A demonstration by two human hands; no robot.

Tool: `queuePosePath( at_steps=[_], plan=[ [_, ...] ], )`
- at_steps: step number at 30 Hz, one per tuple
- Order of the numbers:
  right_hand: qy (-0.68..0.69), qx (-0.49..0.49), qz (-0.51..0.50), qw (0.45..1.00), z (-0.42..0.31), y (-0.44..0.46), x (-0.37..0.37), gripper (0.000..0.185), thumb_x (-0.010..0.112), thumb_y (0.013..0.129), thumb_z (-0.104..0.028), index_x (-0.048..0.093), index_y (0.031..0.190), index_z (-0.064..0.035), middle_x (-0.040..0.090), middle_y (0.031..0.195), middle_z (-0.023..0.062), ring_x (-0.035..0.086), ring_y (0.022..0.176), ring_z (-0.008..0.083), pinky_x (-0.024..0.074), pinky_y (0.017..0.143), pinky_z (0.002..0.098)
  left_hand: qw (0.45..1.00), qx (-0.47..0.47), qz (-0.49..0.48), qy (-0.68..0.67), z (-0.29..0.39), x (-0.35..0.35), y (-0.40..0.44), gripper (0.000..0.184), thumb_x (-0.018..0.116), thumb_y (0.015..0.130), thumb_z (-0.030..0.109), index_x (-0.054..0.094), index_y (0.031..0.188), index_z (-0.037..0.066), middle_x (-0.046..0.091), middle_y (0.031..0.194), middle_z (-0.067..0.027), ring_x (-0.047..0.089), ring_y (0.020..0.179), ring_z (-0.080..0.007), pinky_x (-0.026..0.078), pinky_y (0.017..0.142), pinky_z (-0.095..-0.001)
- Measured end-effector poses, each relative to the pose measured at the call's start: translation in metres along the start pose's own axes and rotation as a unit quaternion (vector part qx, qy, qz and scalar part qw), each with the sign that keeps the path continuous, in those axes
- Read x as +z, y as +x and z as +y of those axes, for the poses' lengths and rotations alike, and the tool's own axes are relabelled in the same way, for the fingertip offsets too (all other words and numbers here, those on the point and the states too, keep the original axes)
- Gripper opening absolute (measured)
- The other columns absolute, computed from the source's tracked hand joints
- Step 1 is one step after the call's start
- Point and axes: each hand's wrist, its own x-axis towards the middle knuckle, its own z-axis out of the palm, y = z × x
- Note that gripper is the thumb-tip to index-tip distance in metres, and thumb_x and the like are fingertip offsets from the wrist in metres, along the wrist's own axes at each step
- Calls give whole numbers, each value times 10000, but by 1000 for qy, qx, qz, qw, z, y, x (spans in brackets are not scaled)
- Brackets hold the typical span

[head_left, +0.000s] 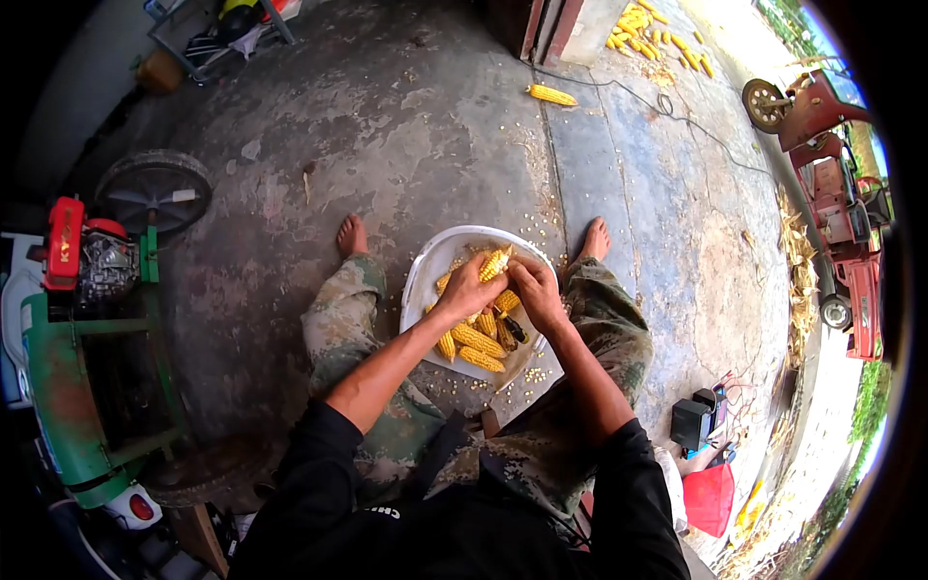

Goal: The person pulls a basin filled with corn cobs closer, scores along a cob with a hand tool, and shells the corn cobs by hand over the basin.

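Observation:
Between my knees stands a white plastic basin (414, 282) on the concrete floor. My left hand (471, 288) is closed around a yellow ear of corn (495, 262) above the basin. At the right end of that ear, my right hand (535, 290) has its fingers bent and pressed against it; its fingertips are partly hidden. Several more ears of corn (478, 340) lie in the basin below my hands. Among them is a dark, slim object (516, 331) whose kind I cannot make out. Loose kernels (522, 379) are scattered around the basin.
A single ear of corn (551, 95) lies ahead, with a corn pile (633, 37) beyond. A green machine (92, 387) with a red engine (65, 246) stands left. Right are a cable (665, 106), black boxes (690, 425), a red bag (709, 500) and a red vehicle (831, 184).

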Motion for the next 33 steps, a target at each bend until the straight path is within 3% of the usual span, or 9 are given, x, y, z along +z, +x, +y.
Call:
queuePosePath(
  at_steps=[3,7,10,12,18,22,25,31,33],
  plan=[
    [16,-3,1,1000,-2,-1,4,362,539,978,-224,615,1137,92,641,950,46,590,844,108,488,780,250,1000,6,16,-12,-1,1,2,463,698,830,289,558,1152,-12,637,797,-100,608,595,-132,483,517,-286],
    [73,41,14,996,1,2,0,398,545,981,-270,619,1134,89,639,927,44,581,826,103,478,769,249,999,39,28,18,-15,3,11,504,678,842,336,547,1167,-26,639,790,-96,607,584,-153,482,514,-291],
    [20,29,30,999,-19,-3,8,409,577,971,-333,661,1032,63,633,861,28,568,789,94,459,732,238,998,67,-1,-14,-31,2,21,503,625,881,356,538,1188,-34,643,886,-108,628,733,-152,503,616,-297],
    [1,33,15,999,-15,-1,1,380,574,978,-310,648,1039,58,614,862,7,550,782,79,459,731,230,991,30,-100,-90,-34,-2,24,448,578,951,265,498,1308,7,567,1216,-89,524,1137,-155,432,954,-297],
    [59,34,10,998,-12,-1,1,344,560,987,-286,661,992,42,618,842,-1,531,751,67,434,681,224,983,50,-98,-149,-20,-1,12,461,577,958,276,484,1314,0,574,1205,-80,525,1131,-147,434,954,-288],
    [-9,14,16,1000,-13,-2,-2,294,536,979,-223,650,1017,46,614,852,1,542,774,71,447,698,225,989,49,-51,-128,-23,4,10,482,618,934,284,489,1300,-1,575,1201,-82,541,1104,-150,454,920,-285],
    [-10,7,23,1000,-9,-3,-1,270,512,966,-177,639,1046,48,614,884,12,548,792,76,456,711,228,997,40,-5,-66,-27,6,12,627,669,884,319,435,1343,-37,595,1169,-138,580,1051,-189,486,883,-324],
    [43,18,17,999,-13,-2,0,294,475,954,-140,613,1121,58,631,969,55,586,854,112,487,764,248,989,130,47,48,-28,8,15,583,683,875,354,496,1283,-18,628,1048,-108,631,835,-155,521,658,-276],
    [69,27,18,997,-12,0,0,298,466,953,-133,610,1131,57,636,998,70,603,879,131,504,790,263,980,13,-45,-194,-18,7,13,432,640,904,323,552,1198,19,618,948,-65,612,735,-109,496,565,-243]
  ],
)
